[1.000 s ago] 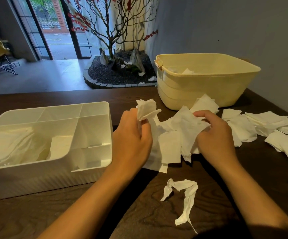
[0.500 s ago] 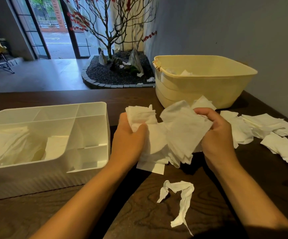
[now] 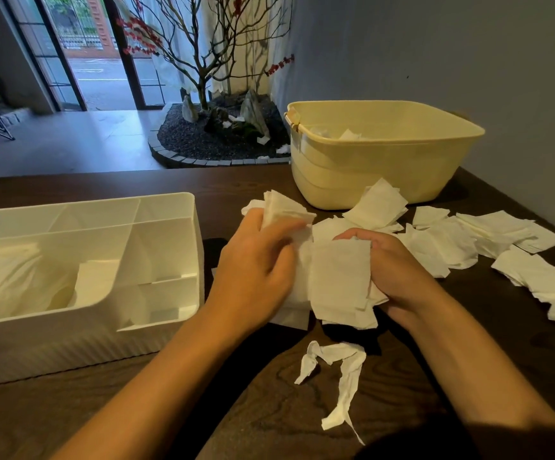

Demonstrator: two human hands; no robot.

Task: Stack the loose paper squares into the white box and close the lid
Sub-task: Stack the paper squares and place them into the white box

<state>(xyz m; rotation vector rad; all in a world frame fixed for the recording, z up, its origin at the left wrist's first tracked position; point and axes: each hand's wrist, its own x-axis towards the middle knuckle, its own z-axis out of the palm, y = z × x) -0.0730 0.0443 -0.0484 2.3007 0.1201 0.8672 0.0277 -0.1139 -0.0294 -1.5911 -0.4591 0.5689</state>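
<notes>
Both hands hold a bunch of white paper squares [image 3: 339, 277] above the dark table, just right of the white box. My left hand [image 3: 256, 270] grips the bunch's left side, with paper sticking up past its fingers. My right hand [image 3: 399, 270] curls round the right side. The white box [image 3: 170, 340] stands open at the left, split into compartments; its large left compartment has white paper in it. No lid can be made out. More loose squares [image 3: 515, 257] lie spread on the table to the right.
A pale yellow tub [image 3: 382, 174] with some paper inside stands at the back right. A twisted strip of paper [image 3: 342, 376] lies near the front of the table [image 3: 70, 410]. A grey wall runs along the right; a planter with a bare tree stands beyond the far edge.
Both hands gathered squares off the table, lifted them and brought them together into one bunch between them. The squares at the right and the strip stayed put.
</notes>
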